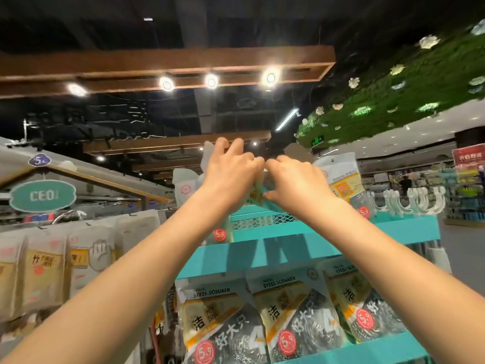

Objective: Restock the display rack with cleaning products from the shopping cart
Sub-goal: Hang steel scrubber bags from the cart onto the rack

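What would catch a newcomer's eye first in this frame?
Two bare arms reach up the middle, the left hand and right hand together gripping a pale plastic product packet at the top of the turquoise metal display rack. Below hang steel scourer packs with red price stickers.

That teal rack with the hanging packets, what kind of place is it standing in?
Most likely a supermarket or household-goods store: steel scourer packets with round red price stickers hang on the teal display rack, and more stocked shelves line the aisle beyond.
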`<state>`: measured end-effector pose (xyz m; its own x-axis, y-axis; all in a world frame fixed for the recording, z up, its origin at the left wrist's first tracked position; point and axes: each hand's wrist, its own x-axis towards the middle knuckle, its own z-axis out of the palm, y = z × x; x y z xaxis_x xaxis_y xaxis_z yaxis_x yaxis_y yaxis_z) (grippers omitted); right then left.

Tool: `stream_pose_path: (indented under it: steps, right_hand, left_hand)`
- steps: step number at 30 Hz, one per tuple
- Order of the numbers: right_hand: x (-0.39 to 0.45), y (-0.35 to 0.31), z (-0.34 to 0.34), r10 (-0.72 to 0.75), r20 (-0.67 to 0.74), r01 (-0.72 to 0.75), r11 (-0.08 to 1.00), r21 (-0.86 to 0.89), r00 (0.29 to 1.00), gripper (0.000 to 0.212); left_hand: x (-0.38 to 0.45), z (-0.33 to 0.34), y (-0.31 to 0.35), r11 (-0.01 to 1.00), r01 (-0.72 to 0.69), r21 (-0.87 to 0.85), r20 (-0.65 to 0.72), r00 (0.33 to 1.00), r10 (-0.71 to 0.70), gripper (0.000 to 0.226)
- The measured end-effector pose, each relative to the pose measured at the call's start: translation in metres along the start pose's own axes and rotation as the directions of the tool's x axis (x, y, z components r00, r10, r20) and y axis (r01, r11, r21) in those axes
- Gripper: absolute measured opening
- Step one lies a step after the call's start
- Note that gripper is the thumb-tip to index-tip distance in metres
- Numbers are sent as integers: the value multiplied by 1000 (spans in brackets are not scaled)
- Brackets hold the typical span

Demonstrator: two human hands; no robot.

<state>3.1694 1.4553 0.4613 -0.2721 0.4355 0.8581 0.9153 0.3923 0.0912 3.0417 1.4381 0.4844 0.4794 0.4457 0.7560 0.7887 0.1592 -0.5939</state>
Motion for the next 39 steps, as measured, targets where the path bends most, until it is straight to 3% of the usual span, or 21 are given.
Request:
stream_pose_path:
  steps: [3, 5, 7, 8, 10, 12, 14, 19, 23, 31, 36, 39]
  right_hand:
    - [3, 12, 22, 103, 55, -111, 979, 169, 993, 15]
    - [6, 26, 34, 198, 139, -236, 904, 356, 970, 18]
    - [12, 41, 45, 264, 178, -318, 798, 512, 948, 21]
    - [15, 47, 50, 295, 203, -357, 721, 594, 934, 24]
    - [21, 53, 60, 322, 334, -457, 474, 753, 886, 24]
    - [25, 56, 69, 242, 534, -584, 243, 775, 810, 17]
    - [27, 57, 77, 159, 673, -692, 163, 703, 722, 13]
    - [36, 64, 97, 102, 817, -823, 95, 560, 568, 19]
    - [49, 69, 113, 101, 854, -860, 62, 507, 511, 17]
    - [67, 71, 140, 72, 890, -884, 176, 434, 451, 21]
    - [72, 69, 150, 42, 876, -838, 316, 444, 480, 24]
    - [71, 61, 152, 1, 869, -827, 305, 471, 495, 23]
  left_hand:
    - [8, 15, -6, 998, -40, 50, -304, 951, 54, 29]
    - [10, 22, -9, 999, 19, -40, -483, 875, -36, 38]
    - [5, 25, -10, 968, 123, -217, -503, 836, -219, 55]
    - [1, 28, -9, 925, 196, -327, -436, 837, -331, 58]
    - [-5, 38, -6, 758, 396, -518, -88, 857, -508, 52]
    - [-10, 55, 1, 586, 580, -566, 350, 812, -467, 41]
    - [-14, 73, 10, 573, 615, -541, 556, 773, -305, 34]
    - [-16, 99, 16, 600, 644, -474, 680, 701, -215, 33]
    - [-7, 108, 13, 587, 656, -474, 713, 677, -181, 26]
    - [-7, 125, 24, 611, 652, -448, 802, 595, -48, 18]
    - [0, 128, 20, 604, 692, -394, 866, 501, -9, 21]
    - [1, 130, 19, 661, 662, -353, 858, 511, -54, 22]
